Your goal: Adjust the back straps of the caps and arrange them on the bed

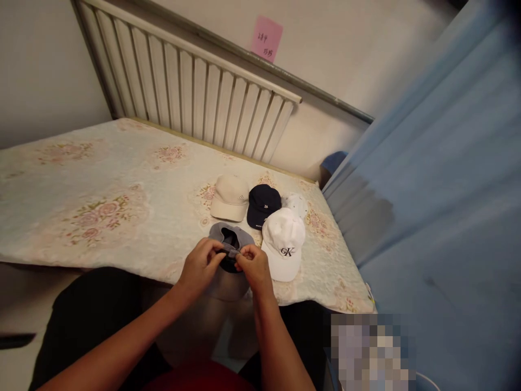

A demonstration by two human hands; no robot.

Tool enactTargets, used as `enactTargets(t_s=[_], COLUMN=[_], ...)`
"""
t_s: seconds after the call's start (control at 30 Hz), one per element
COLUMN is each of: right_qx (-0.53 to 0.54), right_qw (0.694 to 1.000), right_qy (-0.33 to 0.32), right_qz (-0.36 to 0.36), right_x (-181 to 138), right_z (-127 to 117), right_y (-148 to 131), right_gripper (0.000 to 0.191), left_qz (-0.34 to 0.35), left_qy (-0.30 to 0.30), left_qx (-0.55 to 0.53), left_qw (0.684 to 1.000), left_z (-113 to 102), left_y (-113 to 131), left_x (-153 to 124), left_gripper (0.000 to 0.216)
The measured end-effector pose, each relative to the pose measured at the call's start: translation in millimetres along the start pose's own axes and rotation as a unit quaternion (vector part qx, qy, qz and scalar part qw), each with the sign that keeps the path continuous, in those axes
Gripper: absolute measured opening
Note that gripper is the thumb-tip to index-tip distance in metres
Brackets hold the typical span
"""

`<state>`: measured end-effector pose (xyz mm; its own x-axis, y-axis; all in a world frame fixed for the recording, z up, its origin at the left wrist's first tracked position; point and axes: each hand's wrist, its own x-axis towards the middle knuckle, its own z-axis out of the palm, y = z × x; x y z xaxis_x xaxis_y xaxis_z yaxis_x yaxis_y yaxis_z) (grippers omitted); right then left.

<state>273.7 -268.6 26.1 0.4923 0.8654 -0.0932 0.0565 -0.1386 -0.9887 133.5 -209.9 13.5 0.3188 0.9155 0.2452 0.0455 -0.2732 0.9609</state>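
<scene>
A grey baseball cap (240,233) is held at the front edge of the bed, its back strap and opening towards me. My left hand (202,263) pinches the strap from the left. From the right, the fingers of my right hand (255,266) are closed on the strap's other side, near the buckle. Just beyond lie a beige cap (228,196) and a navy cap (264,202) with a small light emblem. To the right is a white cap (284,233) with dark "CK"-like letters, partly covering another white cap (299,203).
A floral quilted cover (163,190) spreads over the bed. Behind it, a white radiator (195,92) stands along the wall, with a pink note (267,38) above. A blue curtain (439,190) hangs at the right. Something at the lower right is pixelated.
</scene>
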Motion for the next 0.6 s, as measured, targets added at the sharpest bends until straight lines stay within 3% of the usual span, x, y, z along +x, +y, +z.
enactTargets(t_s=[0.1, 0.2, 0.47, 0.6], right_qx=[-0.023, -0.044, -0.056, -0.036], right_qw=[1.000, 0.999, 0.997, 0.998], right_qy=[-0.008, -0.008, 0.001, 0.008], right_qz=[-0.013, -0.028, -0.045, -0.044], right_x=[-2.0, -3.6, -2.7, -0.9], right_z=[-0.1, -1.4, -4.0, -4.0], right_y=[-4.8, -8.0, -9.2, -7.1], right_gripper=[0.005, 0.004, 0.006, 0.007], left_qz=[0.085, 0.077, 0.023, 0.052], left_qy=[-0.070, -0.113, -0.100, -0.109], left_qx=[0.020, 0.017, -0.068, -0.045], left_qw=[0.994, 0.991, 0.992, 0.992], left_z=[2.8, 9.4, 16.3, 17.4], left_y=[7.4, 5.5, 5.0, 4.4], left_x=[6.4, 13.1, 14.9, 14.6], left_gripper=[0.020, 0.015, 0.020, 0.017])
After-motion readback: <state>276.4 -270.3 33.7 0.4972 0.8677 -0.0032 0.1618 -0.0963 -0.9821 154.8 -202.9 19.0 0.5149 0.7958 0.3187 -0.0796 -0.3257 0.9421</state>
